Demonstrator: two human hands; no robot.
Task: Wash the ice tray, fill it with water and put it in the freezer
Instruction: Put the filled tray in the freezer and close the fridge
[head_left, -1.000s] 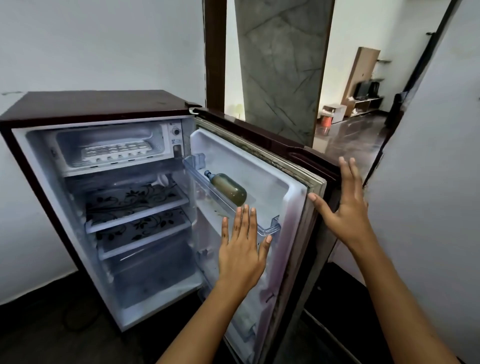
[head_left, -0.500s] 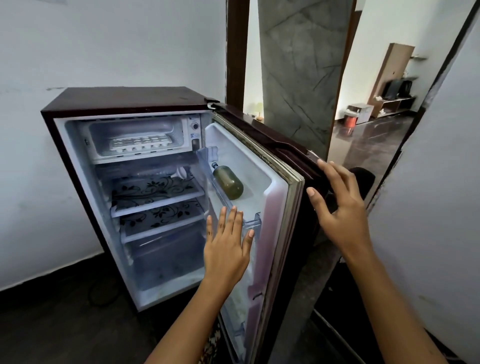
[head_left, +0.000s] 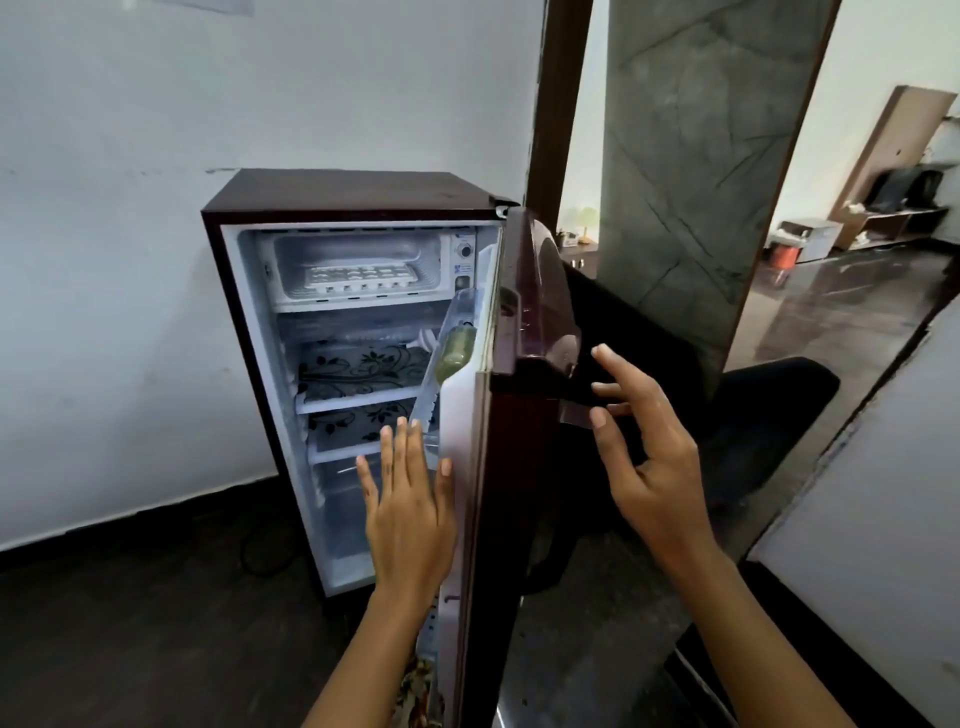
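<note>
Two hands flank the door (head_left: 535, 291) at frame centre: left hand (head_left: 408, 512) flat, straight-fingered; right hand (head_left: 649, 457) spread, loosely bent; neither holds anything. Tray (head_left: 361, 278) lies in the freezer (head_left: 426, 249), upper centre.

The left forearm (head_left: 358, 665) is bare and rises almost straight from the bottom edge to the left hand (head_left: 410, 514). That hand is seen from the back, held flat and upright, its fingers (head_left: 402, 452) straight and close together, with the thumb (head_left: 445, 470) out to the right; it holds nothing. The right forearm (head_left: 753, 639), also bare, slants in from the lower right. The right hand (head_left: 654, 467) stands higher and apart from the left, palm turned away to the left. Its fingers are spread and loosely bent, gripping nothing.
</note>
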